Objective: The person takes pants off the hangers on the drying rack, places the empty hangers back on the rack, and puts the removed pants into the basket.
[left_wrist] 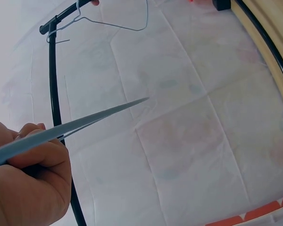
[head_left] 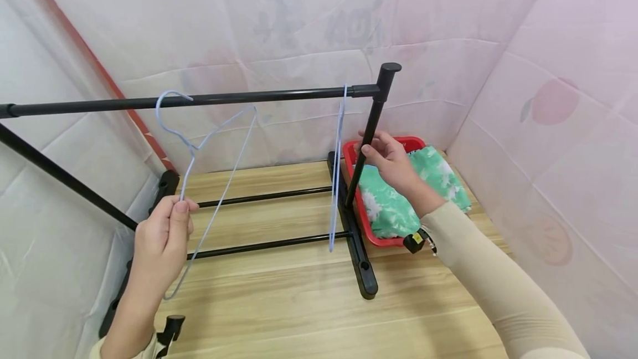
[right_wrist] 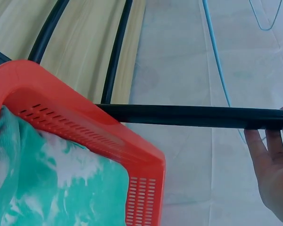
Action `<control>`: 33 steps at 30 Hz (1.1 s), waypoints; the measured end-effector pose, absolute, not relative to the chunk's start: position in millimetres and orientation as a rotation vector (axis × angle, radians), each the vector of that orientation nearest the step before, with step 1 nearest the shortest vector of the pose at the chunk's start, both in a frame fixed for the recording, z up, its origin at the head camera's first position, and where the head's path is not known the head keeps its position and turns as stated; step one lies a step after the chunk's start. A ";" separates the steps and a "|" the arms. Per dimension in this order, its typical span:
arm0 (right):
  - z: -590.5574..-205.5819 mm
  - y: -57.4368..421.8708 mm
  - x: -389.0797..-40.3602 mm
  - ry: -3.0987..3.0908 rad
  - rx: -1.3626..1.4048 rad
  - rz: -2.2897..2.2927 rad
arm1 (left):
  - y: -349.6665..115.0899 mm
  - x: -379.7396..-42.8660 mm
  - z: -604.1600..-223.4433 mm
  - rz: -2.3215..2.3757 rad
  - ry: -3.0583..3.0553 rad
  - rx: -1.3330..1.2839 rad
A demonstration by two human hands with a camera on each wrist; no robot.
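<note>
My left hand [head_left: 161, 240] grips a light blue wire hanger [head_left: 191, 150] by one side; its hook is up by the black top rail [head_left: 279, 95] of a clothes rack. Whether the hook rests on the rail cannot be told. My right hand [head_left: 394, 168] holds the rack's right upright post [head_left: 371, 121], thumb on the near side and fingers behind. In the right wrist view, fingers [right_wrist: 257, 148] pass behind that post. A second blue hanger [head_left: 333, 220] hangs from the rail near the post, seen edge-on.
Right of the rack stands a red basket [head_left: 365, 225] holding green and white tie-dye cloth [head_left: 389, 204]. Two black lower bars [head_left: 274, 244] and a foot [head_left: 368, 284] rest on the wood-grain surface [head_left: 279, 314]. Pale printed sheeting [head_left: 299, 26] encloses the back and sides.
</note>
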State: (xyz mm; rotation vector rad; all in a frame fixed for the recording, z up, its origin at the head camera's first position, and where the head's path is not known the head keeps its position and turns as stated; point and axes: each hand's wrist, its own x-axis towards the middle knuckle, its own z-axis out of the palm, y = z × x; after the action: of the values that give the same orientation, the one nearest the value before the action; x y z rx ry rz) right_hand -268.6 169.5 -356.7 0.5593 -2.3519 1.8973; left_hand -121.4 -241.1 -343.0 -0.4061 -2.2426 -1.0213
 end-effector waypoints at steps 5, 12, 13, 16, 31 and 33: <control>-360.7 169.7 -270.8 -2.321 0.581 1.899 | -239.8 -132.2 -338.9 -1.064 -2.223 -0.378; -372.4 171.8 -278.8 -2.325 0.592 1.886 | -235.1 -153.6 -335.5 -1.136 -2.255 -0.318; -372.3 171.1 -278.7 -2.323 0.595 1.886 | -234.5 -156.0 -335.9 -1.136 -2.266 -0.311; -365.6 167.3 -273.7 -2.315 0.613 1.886 | -233.0 -160.8 -338.9 -1.147 -2.311 -0.290; -370.2 169.8 -276.2 -2.321 0.616 1.864 | -237.3 -166.1 -359.5 -1.132 -2.404 -0.224; -376.1 171.8 -281.0 -2.323 0.606 1.867 | -237.2 -165.2 -360.4 -1.142 -2.393 -0.227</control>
State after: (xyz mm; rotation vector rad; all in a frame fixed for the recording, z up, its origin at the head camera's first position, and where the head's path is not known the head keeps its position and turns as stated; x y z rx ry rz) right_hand -281.0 171.8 -376.1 0.6065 -2.3225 1.8666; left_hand -165.2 -237.2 -360.4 -0.2266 -2.3929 -1.1419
